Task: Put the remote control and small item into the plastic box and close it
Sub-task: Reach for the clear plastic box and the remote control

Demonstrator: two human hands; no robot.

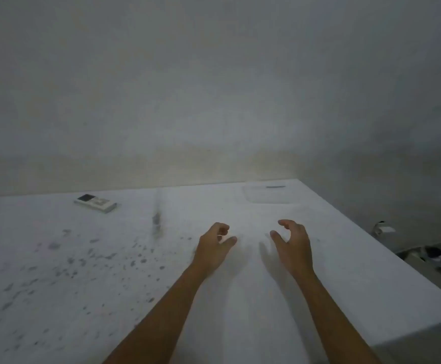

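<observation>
Both bare forearms reach forward over a white table; the left hand hovers palm down, fingers curled loosely, thumb apart from them, holding nothing; the right hand sits just beside it, fingers and thumb spread in an open claw, also empty. The remote control lies flat at the far left of the table, well apart from both hands, its dark screen end pointing away. The plastic box (clear, faint, hard to read against the white top) rests near the far right corner; whether its lid is on cannot be told; a small dark item shows at its far edge, identity unclear. Grey speckles mark the table's left half; a blurred grey streak stands between remote and hands.
</observation>
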